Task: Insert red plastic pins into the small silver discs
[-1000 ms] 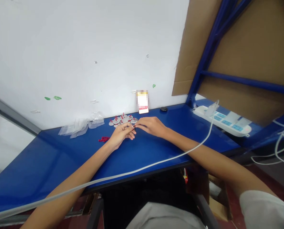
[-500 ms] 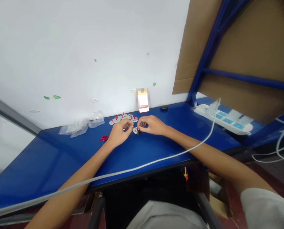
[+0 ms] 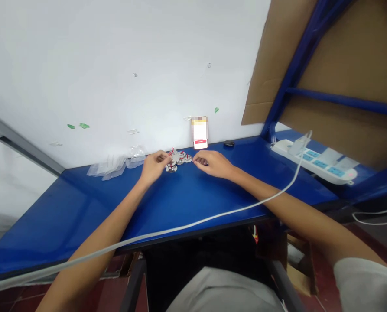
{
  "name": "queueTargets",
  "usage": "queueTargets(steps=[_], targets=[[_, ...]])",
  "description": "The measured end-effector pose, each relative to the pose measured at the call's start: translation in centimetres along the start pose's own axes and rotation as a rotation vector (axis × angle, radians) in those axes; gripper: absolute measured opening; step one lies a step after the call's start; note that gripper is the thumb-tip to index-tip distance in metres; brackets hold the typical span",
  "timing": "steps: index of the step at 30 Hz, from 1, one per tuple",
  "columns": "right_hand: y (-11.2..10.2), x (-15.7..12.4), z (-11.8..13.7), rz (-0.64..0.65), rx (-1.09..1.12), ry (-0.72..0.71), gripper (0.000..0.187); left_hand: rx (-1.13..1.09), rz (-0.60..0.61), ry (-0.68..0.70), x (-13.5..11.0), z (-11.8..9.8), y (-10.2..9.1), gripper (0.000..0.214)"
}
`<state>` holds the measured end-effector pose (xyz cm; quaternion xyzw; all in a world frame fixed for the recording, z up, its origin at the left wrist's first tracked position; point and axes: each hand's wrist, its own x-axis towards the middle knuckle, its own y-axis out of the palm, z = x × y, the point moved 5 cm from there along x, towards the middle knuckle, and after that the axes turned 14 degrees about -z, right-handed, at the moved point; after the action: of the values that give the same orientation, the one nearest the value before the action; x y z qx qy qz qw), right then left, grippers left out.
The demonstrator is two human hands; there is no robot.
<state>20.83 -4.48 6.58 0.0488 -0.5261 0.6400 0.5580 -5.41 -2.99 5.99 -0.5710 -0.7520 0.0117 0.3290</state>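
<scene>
My left hand is closed, with thumb and forefinger pinched at the edge of a silvery round disc tag with a red cord loop. That tag overlaps a cluster of similar ones, and another tag lies just below it on the blue table. To the right of the cluster, my right hand has its fingers curled in and the fingertips together, beside the rightmost tag. Whether anything sits between those fingertips is hidden.
Clear plastic bags lie at the back left. A lit phone leans on the wall, with a small black object beside it. A white power strip is at right. Its white cable crosses in front of my forearms.
My left hand has moved left and my right hand slightly right, so they are farther apart. The disc tags now sit in a tighter, overlapping cluster. The red cord bundle is no longer visible.
</scene>
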Motion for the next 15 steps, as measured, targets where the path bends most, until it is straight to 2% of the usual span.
queueTargets(steps=[2, 4, 9, 15], targets=[[-0.4, 0.2, -0.7, -0.006, -0.043, 0.004, 0.016, -0.034, -0.113, -0.07, 1.2, 1.0, -1.5, 0.025], [-0.7, 0.3, -1.1, -0.002, -0.07, 0.011, 0.015, -0.001, -0.176, -0.093, 1.8, 1.7, -2.5, 0.024], [-0.4, 0.3, -1.3, 0.03, -0.086, 0.022, 0.014, 0.074, -0.129, -0.11, 1.7, 2.4, -2.2, 0.023], [0.1, 0.1, -1.5, 0.081, -0.081, 0.01, 0.014, -0.029, -0.085, -0.098, 1.3, 2.0, -1.1, 0.034]])
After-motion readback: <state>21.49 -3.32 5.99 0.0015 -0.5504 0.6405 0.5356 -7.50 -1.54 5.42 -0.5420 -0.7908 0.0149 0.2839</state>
